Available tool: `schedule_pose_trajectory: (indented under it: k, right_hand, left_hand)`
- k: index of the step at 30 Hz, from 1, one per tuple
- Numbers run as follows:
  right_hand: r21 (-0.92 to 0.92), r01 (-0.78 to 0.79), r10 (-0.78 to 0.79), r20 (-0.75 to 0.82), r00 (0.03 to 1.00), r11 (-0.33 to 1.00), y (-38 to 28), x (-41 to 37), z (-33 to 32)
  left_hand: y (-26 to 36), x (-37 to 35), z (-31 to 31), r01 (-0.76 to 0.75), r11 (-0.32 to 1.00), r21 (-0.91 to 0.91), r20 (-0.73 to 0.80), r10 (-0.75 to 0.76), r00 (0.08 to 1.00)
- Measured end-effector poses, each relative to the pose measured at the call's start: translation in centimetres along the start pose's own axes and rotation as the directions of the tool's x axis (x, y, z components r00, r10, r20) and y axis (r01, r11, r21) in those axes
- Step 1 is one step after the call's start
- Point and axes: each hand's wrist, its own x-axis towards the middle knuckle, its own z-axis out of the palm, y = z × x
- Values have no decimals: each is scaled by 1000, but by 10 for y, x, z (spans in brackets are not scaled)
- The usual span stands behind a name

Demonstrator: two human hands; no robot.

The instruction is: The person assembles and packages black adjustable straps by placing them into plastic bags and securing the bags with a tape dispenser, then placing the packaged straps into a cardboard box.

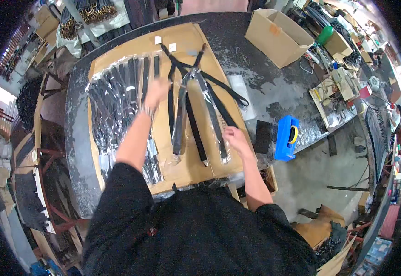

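Super wide fisheye here: the table edges bow outward, and the corners drop off to black with some grainy speckle. Lighting's moderate over the cardboard sheet, with blown-out patches at the far left and right edges. The clear plastic sleeves throw lots of white glare, and the bare tabletop has a patchy shine. Left hand is motion-blurred, right hand looks crisper. The black shirt swallows most detail, and stuff near the rim goes soft.

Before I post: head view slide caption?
Left hand and right hand amid black straps, loose and plastic-sleeved, on cardboard.
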Motion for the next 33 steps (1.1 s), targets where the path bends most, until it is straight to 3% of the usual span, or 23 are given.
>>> schedule_pose_trajectory:
  k: [1,2,3,4,5,8,11,14,17,20,22,24,25,26,27,29,33]
  right_hand:
    - [46,-33,37,-86,996,998,-3,-10,5]
    - [-22,-43,40,-100,994,999,-17,-19,1]
    - [-95,-63,52,-108,993,993,-37,-37,-9]
    - [-171,-87,68,-113,991,982,-47,-52,-14]
    - [-245,-130,103,-120,987,961,-44,-61,-14]
    - [-455,-187,145,-125,981,871,-33,-82,-7]
    - [-588,-153,97,-126,987,794,-28,-93,22]
    - [-669,-38,-118,-186,975,742,-15,-87,39]
    - [-662,-78,-128,-256,958,745,-12,-78,36]
    - [-451,-203,44,-338,940,869,-35,-85,11]
    - [-415,-188,-9,-429,903,890,-51,-98,-6]
    - [-289,-70,-80,-477,875,955,-62,-109,-24]
    - [-288,-24,-126,-491,862,957,-57,-110,-32]
    - [-288,21,-170,-502,848,957,-54,-112,-35]
    - [-174,13,-96,-474,875,985,-68,-119,-36]
    - [-331,-57,-80,-383,920,942,-48,-116,-34]
    - [-536,-100,-75,-294,953,838,-8,-107,-24]
  left_hand:
    - [-28,-40,34,109,991,-73,-100,-116,988]
    - [-17,-82,31,260,962,89,41,-264,964]
    - [-16,-121,32,277,961,7,39,-277,960]
    - [-20,-156,44,353,933,-69,-63,-357,932]
    - [2,-184,34,383,916,-118,-19,-388,922]
    - [38,-237,34,428,883,-193,96,-418,904]
    - [52,-251,45,457,889,-27,170,-446,879]
    - [44,-251,58,432,902,-17,124,-427,896]
    - [24,-246,56,453,869,-199,214,-412,886]
    - [26,-245,14,512,736,-443,262,-440,859]
    - [23,-251,-20,640,420,-644,404,-523,750]
    - [0,-265,-37,622,312,-718,445,-481,755]
    - [11,-267,-59,626,395,-672,461,-439,772]
    - [13,-273,-67,662,397,-636,497,-446,744]
    - [14,-278,-73,697,397,-598,532,-453,715]
    - [-26,-298,-56,733,325,-598,619,-394,679]
    - [-20,-313,-48,767,247,-592,669,-381,638]
